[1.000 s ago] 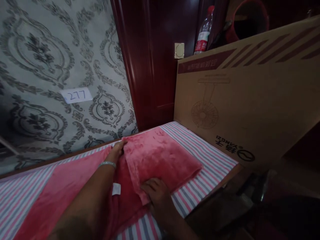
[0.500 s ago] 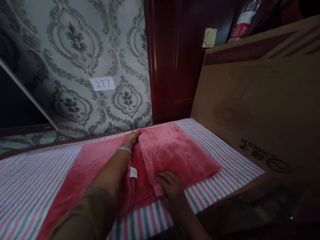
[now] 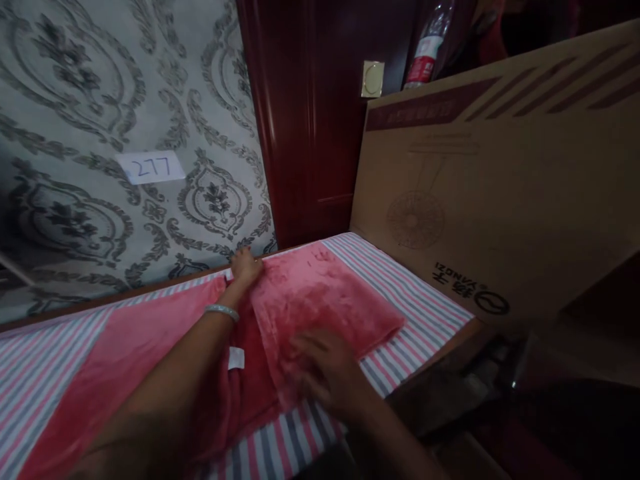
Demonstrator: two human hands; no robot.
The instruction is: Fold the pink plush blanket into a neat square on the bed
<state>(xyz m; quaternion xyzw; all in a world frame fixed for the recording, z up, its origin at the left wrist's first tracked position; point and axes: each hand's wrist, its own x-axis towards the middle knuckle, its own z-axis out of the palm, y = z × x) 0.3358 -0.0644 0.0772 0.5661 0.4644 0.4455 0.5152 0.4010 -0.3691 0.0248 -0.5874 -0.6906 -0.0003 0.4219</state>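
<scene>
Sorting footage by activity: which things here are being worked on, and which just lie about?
In hand: left hand, right hand, pink blanket, striped sheet.
Lying about: cardboard box, bottle, paper label 277.

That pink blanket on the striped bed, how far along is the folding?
One end of the pink blanket already lies folded over. The left hand pins the fold's far edge, the right hand presses its near edge. The long stretch beside the left arm remains unfolded.
</scene>
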